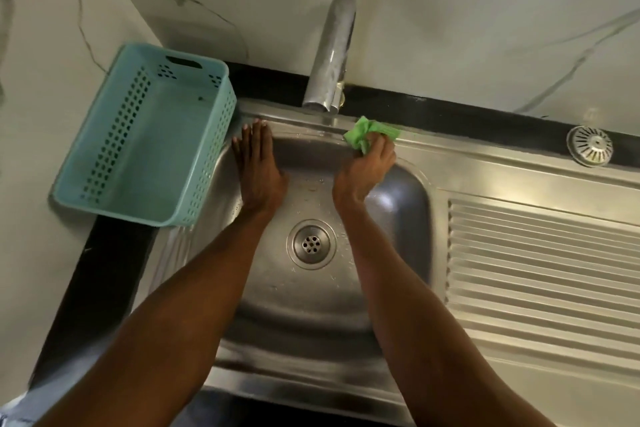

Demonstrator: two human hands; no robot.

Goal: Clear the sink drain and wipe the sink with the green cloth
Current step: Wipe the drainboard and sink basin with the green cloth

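Observation:
The steel sink (pixel 398 218) fills the middle of the head view, with its round drain (pixel 311 244) bare and open at the bottom of the bowl. My right hand (pixel 367 173) grips the crumpled green cloth (pixel 367 133) and presses it on the sink's back rim, just right of the tap. My left hand (pixel 258 166) lies flat, fingers spread, on the back left wall and rim of the bowl, holding nothing. Water drops dot the bowl near the drain.
A chrome tap (pixel 332 55) arches over the back rim. An empty teal plastic basket (pixel 145 142) stands on the counter at the left. A round metal drain strainer (pixel 589 146) lies at the back right, beyond the ribbed drainboard (pixel 540 263).

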